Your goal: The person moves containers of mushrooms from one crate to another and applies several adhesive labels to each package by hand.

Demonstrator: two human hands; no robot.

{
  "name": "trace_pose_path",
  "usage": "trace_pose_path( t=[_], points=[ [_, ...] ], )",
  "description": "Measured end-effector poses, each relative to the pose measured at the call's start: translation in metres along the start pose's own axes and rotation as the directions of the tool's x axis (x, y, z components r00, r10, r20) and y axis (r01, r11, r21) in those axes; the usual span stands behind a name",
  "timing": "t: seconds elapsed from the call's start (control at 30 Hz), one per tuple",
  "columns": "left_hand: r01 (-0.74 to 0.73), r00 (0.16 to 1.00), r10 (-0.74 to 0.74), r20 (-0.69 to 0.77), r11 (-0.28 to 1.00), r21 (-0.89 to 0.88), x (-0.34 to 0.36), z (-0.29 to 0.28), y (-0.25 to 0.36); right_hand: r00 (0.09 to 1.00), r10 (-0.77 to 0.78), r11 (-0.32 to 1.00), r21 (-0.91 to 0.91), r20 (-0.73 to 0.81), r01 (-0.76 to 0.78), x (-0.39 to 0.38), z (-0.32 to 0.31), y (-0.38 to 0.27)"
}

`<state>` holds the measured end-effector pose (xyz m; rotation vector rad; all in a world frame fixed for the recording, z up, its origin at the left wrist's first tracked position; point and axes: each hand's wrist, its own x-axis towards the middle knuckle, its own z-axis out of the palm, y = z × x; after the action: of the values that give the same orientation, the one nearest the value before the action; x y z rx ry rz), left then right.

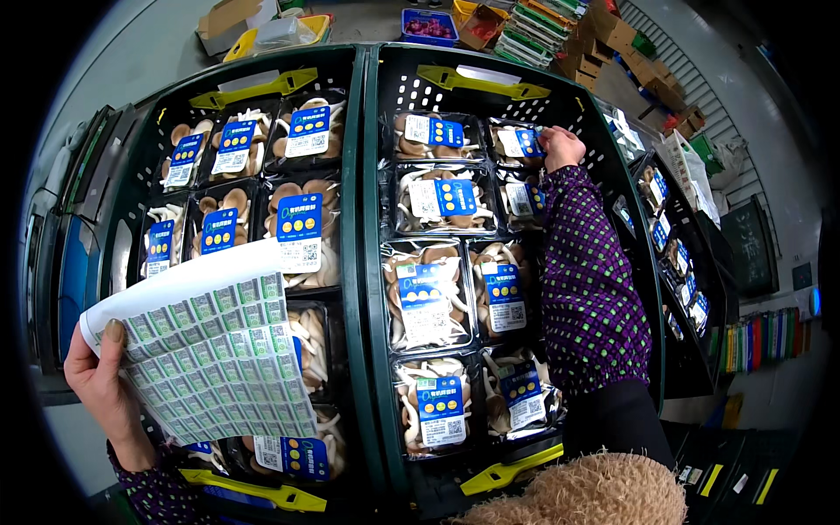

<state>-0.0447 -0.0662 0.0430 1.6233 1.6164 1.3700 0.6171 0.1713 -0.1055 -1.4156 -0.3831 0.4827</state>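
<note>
In my left hand [107, 385] is a sheet of small green-and-grey stickers [219, 350], gripped by its left edge with the thumb on top. The sheet hangs over the left crate and hides some packs. My right hand [562, 149] reaches to the far right of the right crate, fingers pinched together at the label of a mushroom pack [512, 140]. Whatever the fingertips hold is too small to make out. Larger packs of mushrooms under clear film, such as a near one [433, 407], carry blue-and-white labels; that one also bears a small green sticker.
Both dark green crates, left [360, 175] and right [378, 289], have yellow handles [481, 83]. Another crate of packs [678, 254] stands to the right. Beyond lie a blue crate [429, 28], cardboard boxes [612, 35] and stacked trays [534, 35]. A brown fuzzy thing [595, 494] covers the lower edge.
</note>
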Motion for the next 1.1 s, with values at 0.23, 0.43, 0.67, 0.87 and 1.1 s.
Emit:
trace_pose_path(
  t=[0.23, 0.43, 0.67, 0.87, 1.1],
  points=[
    [0.042, 0.999, -0.041, 0.023, 0.997, -0.057, -0.001, -0.003, 0.01, 0.976, -0.213, 0.887, -0.429, -0.047, 0.172, 0.024, 0.0, 0.021],
    [-0.006, 0.999, 0.004, -0.036, 0.999, -0.054, 0.001, 0.022, 0.046, 0.871, -0.415, 0.181, -0.914, 0.264, 0.364, -0.004, 0.001, -0.006],
    [-0.013, 1.0, 0.017, 0.017, 0.971, -0.237, 0.009, 0.033, 0.066, 0.326, -0.386, 0.889, 0.254, 0.863, 0.38, -0.239, 0.044, -0.135],
    [-0.09, 0.993, 0.11, 0.041, 0.938, -0.336, 0.017, 0.05, 0.088, 0.008, -0.272, 0.902, 0.252, 0.962, 0.35, -0.347, 0.026, -0.176],
    [-0.138, 0.959, 0.195, 0.205, 0.955, -0.261, 0.009, 0.036, 0.091, -0.05, -0.107, 0.91, 0.119, 0.993, 0.396, -0.35, 0.013, -0.18]
  ],
)
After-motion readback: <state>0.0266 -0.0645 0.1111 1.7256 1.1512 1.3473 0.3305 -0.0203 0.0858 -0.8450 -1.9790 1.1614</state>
